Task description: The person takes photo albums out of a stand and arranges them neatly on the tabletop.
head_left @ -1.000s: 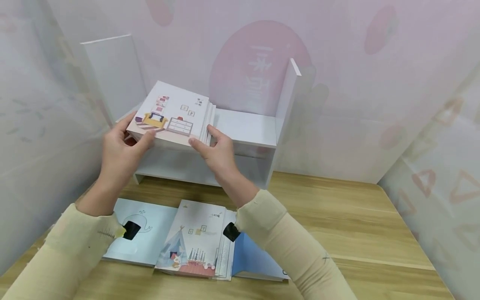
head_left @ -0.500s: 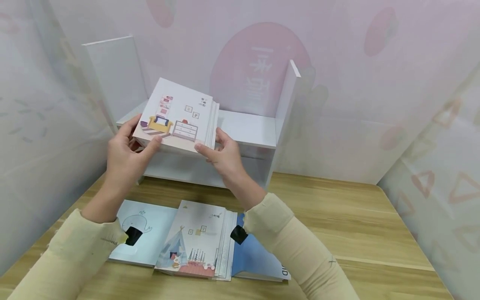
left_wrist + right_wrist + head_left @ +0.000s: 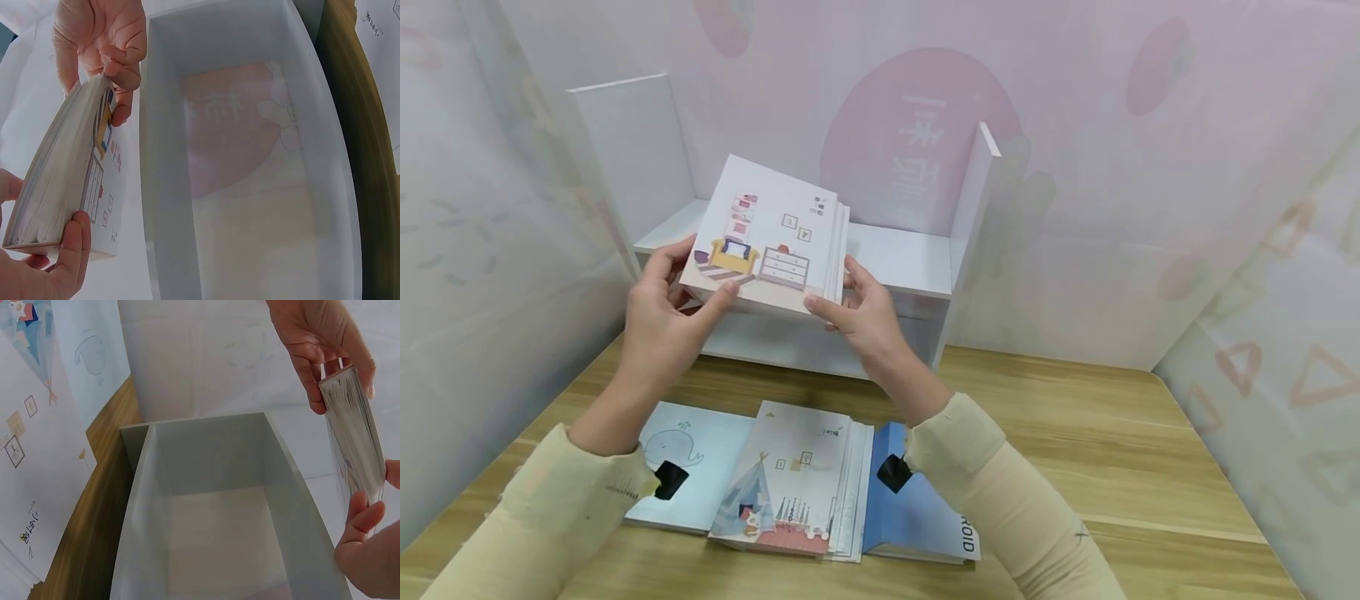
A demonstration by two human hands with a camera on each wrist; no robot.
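Note:
Both hands hold a thick white picture book (image 3: 767,229) with a yellow sofa and a chest of drawers printed on its cover. It is tilted in the air before a white shelf (image 3: 895,257). My left hand (image 3: 662,304) grips its left lower corner, thumb on the cover and fingers beneath. At its right lower corner my right hand (image 3: 868,321) pinches it, thumb on top. Layered edges show along the right side; whether this is one book or several I cannot tell. In the left wrist view the book's page edges (image 3: 62,169) face the camera.
On the wooden table (image 3: 1112,467) lie a pale blue whale book (image 3: 718,446), a tent-picture book (image 3: 793,500) with layered edges, and a blue book (image 3: 917,517). Upright panels stand at the shelf's left (image 3: 632,150) and right (image 3: 976,200). Printed cloth hangs behind and at both sides.
Both hands have shifted the picture book slightly right and down in the head view, still holding it. More of the blue book on the table shows now.

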